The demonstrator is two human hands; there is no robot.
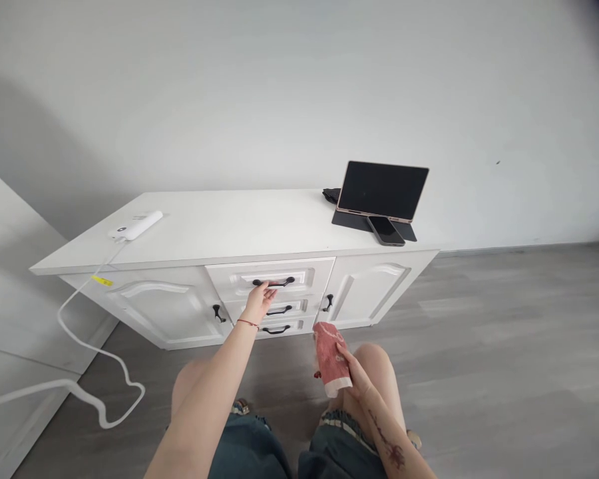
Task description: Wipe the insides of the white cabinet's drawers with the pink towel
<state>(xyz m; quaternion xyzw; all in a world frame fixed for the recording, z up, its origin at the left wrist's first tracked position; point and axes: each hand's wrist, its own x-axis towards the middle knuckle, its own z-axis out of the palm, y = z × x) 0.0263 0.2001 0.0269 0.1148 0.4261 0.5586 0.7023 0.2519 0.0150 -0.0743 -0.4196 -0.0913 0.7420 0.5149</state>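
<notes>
My left hand (pixel 262 299) reaches forward, its fingers curled round the black handle (pixel 283 282) of the top drawer (pixel 239 285) in a white cabinet (pixel 229 226). That drawer appears closed or very nearly so. Two more drawers with black handles sit below it, partly behind my left hand. Over my right knee, my right hand (pixel 355 374) grips a folded red towel (pixel 331 352) with a whitish edge. The thumb lies on the towel's face, and the other fingers are mostly hidden behind it.
On the cabinet top stand a dark tablet-like screen (pixel 383 191), a phone (pixel 386 231) leaning on its base, and a black item (pixel 331 195) behind. A white device (pixel 138 226) lies at the left, its white cable (pixel 122 362) looping down towards the floor.
</notes>
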